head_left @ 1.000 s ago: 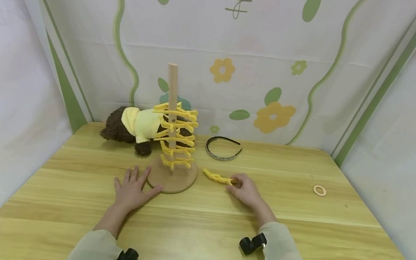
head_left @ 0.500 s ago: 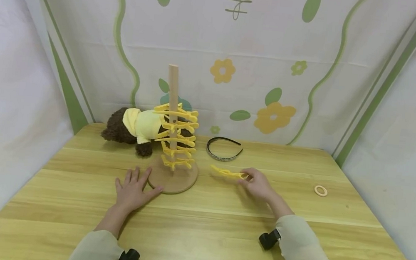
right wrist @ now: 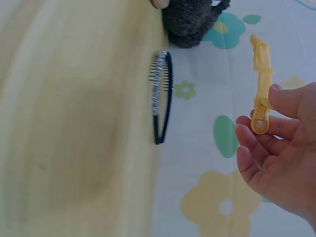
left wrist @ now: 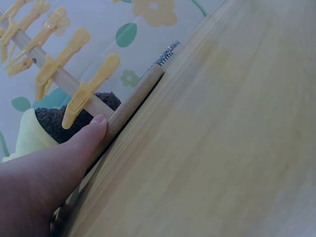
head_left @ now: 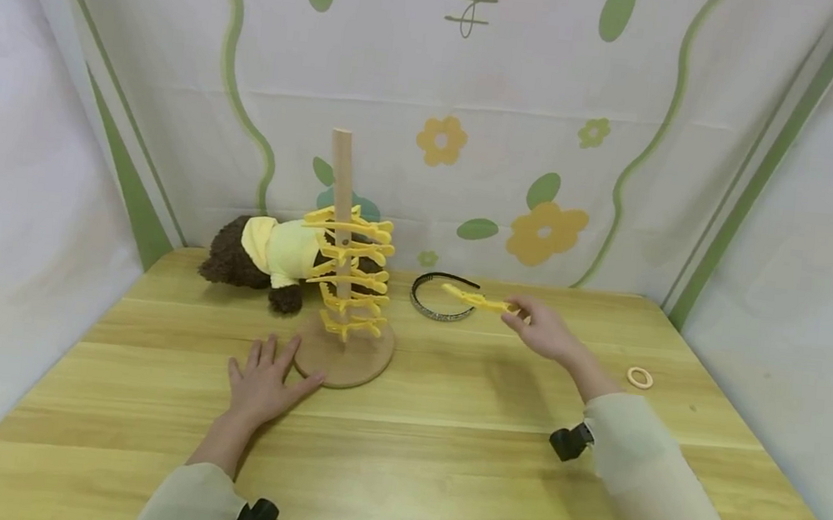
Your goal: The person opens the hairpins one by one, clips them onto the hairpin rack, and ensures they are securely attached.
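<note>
A yellow hair clip [head_left: 475, 299] is pinched by its handle end in my right hand [head_left: 547, 331], raised above the table. In the right wrist view the clip [right wrist: 263, 81] points upward, with the thumb against its side. My left hand [head_left: 263, 387] lies flat on the table with spread fingers. Its thumb touches the edge of a round wooden base [head_left: 342, 366], as the left wrist view shows. From that base rises a wooden post [head_left: 341, 161]; several yellow hair clips [head_left: 358, 278] are attached along it, one above another.
Behind the post a brown plush toy [head_left: 293, 250] in a yellow top lies on its side. A black headband [head_left: 441, 316] with a glittery band lies at the back. A small pale ring [head_left: 640, 378] is at the right. Printed cloth [head_left: 391, 57] walls surround the table.
My right hand has lifted the hair clip off the table and carried it up, back and to the right. The left hand stays in place on the base's edge.
</note>
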Tool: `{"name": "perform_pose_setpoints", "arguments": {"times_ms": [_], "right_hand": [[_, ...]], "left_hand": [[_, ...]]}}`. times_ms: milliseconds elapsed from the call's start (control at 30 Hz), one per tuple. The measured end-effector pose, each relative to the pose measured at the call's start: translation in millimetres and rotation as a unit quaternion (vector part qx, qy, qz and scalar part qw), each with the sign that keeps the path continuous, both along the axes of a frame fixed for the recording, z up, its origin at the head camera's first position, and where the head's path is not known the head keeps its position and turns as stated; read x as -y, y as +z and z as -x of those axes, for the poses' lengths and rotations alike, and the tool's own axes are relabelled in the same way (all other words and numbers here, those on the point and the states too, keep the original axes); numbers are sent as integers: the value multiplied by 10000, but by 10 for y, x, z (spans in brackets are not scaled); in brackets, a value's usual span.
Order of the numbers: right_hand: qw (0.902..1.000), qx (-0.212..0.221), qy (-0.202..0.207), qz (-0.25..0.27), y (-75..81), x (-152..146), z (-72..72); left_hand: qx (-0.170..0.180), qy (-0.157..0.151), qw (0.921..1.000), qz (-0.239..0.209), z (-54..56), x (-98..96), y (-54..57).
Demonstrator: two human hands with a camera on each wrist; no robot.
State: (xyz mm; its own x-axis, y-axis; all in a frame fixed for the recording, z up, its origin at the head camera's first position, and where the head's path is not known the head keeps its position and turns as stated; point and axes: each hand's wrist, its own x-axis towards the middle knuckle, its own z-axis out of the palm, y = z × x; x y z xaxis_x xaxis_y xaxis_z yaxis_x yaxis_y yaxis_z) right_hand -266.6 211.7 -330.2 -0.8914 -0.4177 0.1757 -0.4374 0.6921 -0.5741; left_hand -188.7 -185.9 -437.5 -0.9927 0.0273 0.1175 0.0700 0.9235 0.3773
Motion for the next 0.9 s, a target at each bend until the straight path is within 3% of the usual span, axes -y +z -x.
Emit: {"name": "perform_pose_setpoints", "arguments": {"times_ms": [200, 433, 900], "right_hand": [[9997, -110, 198, 40, 401, 101, 72], [9986, -415, 187, -264, 798, 221, 149], [9983, -508, 155, -257, 1259, 470, 227]], "left_hand": [[-17, -4, 10000, -14, 1, 21, -4], [-31, 4, 10000, -62, 0, 19, 5], [-65, -44, 9999, -95, -21, -4, 32]]}}
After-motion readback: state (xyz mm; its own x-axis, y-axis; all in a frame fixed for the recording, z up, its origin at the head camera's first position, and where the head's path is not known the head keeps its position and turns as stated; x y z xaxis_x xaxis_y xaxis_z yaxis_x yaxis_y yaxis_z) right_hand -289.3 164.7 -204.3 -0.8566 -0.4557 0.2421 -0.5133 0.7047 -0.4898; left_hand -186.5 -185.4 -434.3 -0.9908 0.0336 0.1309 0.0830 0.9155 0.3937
